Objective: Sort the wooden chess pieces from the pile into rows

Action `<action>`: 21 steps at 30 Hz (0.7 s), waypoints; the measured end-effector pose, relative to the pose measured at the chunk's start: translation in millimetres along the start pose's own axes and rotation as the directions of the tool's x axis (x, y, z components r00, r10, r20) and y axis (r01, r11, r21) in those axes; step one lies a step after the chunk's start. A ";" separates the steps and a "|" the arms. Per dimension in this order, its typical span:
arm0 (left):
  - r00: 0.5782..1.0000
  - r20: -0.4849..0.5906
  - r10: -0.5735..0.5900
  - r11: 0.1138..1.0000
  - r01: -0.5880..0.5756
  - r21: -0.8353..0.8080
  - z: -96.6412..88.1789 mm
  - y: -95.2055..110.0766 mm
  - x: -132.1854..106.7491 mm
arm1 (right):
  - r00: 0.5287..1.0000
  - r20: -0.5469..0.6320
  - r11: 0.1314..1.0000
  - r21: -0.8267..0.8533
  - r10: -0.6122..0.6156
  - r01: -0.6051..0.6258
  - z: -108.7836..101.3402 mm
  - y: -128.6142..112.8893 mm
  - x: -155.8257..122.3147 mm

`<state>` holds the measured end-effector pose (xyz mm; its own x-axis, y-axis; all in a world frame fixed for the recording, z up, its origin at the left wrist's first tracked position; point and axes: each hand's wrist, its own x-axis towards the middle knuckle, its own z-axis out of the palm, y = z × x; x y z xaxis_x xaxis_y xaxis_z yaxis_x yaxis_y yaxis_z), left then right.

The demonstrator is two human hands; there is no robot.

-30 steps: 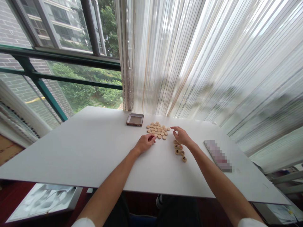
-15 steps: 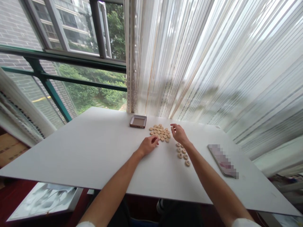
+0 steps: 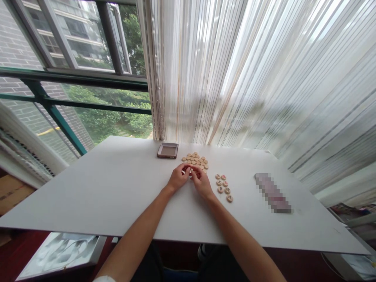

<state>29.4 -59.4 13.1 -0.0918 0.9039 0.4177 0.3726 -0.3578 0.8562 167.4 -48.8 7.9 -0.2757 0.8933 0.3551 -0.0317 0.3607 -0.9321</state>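
A cluster of several round wooden game pieces (image 3: 196, 160) lies face down on the white table (image 3: 117, 188). To its right, a smaller group of face-up pieces (image 3: 223, 186) with red and black marks forms two short rows. My left hand (image 3: 178, 179) and my right hand (image 3: 201, 181) meet at the near edge of the cluster, fingers pinched together around a small piece with red on it. Which hand bears the piece I cannot make out.
A small dark tray (image 3: 167, 150) sits just left of the cluster, near the window. A flat blurred object (image 3: 273, 192) lies on the right of the table. Striped sheer curtains (image 3: 249, 78) hang behind. A box with a picture (image 3: 58, 250) rests on the floor at lower left.
My right hand has come left from beside the cluster to meet my left hand. Both now pinch at one spot. My left hand has hardly moved.
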 end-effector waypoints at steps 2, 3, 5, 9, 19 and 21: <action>1.000 0.011 0.005 1.000 -0.005 0.018 0.2 0.0 -0.6 | 1.000 -0.003 1.000 0.019 0.006 -0.006 -2.2 -0.3 -0.9; 1.000 0.013 0.007 1.000 -0.008 0.024 0.3 -0.2 -0.8 | 1.000 -0.009 1.000 0.023 0.005 -0.004 -2.7 -1.2 -1.4; 1.000 0.016 0.014 0.999 -0.015 0.032 0.3 -1.0 -1.0 | 1.000 -0.019 0.999 0.035 0.002 -0.001 -2.8 -3.2 -2.4; 0.999 0.018 0.043 0.997 -0.044 0.064 0.0 -3.0 -1.1 | 0.999 -0.039 0.996 0.087 0.014 -0.011 -2.0 -3.9 -3.4; 0.998 0.052 -0.017 1.000 0.015 0.027 0.0 -1.1 -1.7 | 0.989 -0.148 0.996 0.093 0.026 -0.013 -2.3 1.9 -1.9; 0.998 0.056 -0.020 1.000 0.019 0.010 0.5 -1.2 -1.7 | 0.986 -0.164 0.997 0.080 0.026 -0.013 -3.0 3.3 -1.4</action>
<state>29.5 -60.5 11.2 -0.0473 0.9225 0.3830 0.3799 -0.3380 0.8611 170.6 -48.1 4.5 -0.1153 0.9342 0.3375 -0.1051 0.3264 -0.9394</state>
